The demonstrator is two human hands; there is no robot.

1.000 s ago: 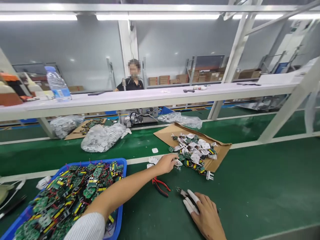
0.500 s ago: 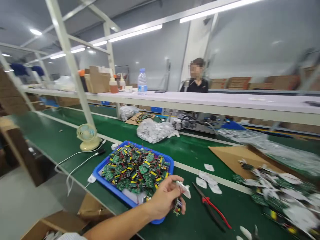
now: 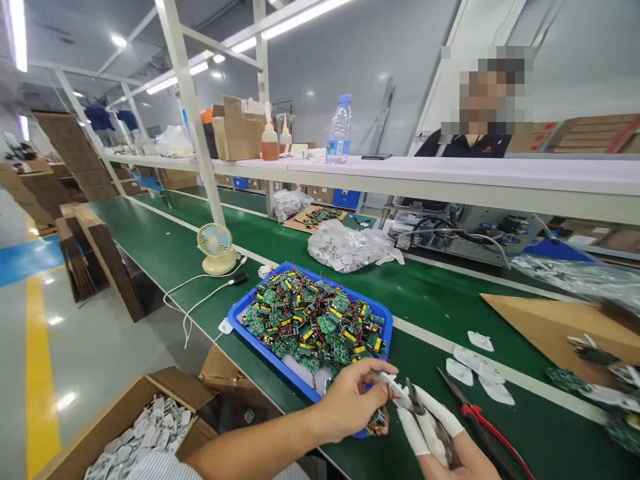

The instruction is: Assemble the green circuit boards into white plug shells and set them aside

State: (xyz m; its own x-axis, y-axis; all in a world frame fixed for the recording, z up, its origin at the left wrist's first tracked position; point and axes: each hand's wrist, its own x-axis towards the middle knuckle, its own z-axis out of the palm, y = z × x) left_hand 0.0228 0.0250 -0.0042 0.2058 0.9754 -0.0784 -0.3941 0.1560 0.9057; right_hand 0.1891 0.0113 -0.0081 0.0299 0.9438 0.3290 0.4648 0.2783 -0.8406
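Note:
My left hand (image 3: 353,400) is closed on a white plastic piece (image 3: 395,390), pinching it between thumb and fingers. A small circuit board (image 3: 376,421) hangs under that hand, with red wire near the white piece. From the lower right comes my right hand (image 3: 463,450), white covers on its fingers, closed around a grey metal hand tool (image 3: 434,430). The tool's tip is at the edge of the white piece; its exact kind is partly hidden by the fingers. Behind my left hand sits a blue tray (image 3: 387,327) heaped with circuit boards (image 3: 310,313).
Red-handled pliers (image 3: 475,413) and several white pieces (image 3: 480,367) lie to the right. Boards with white parts (image 3: 620,427) sit beyond them. A small fan (image 3: 216,243) and a bag (image 3: 350,247) stand behind. A carton (image 3: 145,427) is below; a person (image 3: 465,143) is opposite.
My right hand has come in from the bottom right with the metal tool, up to the white piece in my left hand. The view has swung right-to-left, showing more floor and the carton.

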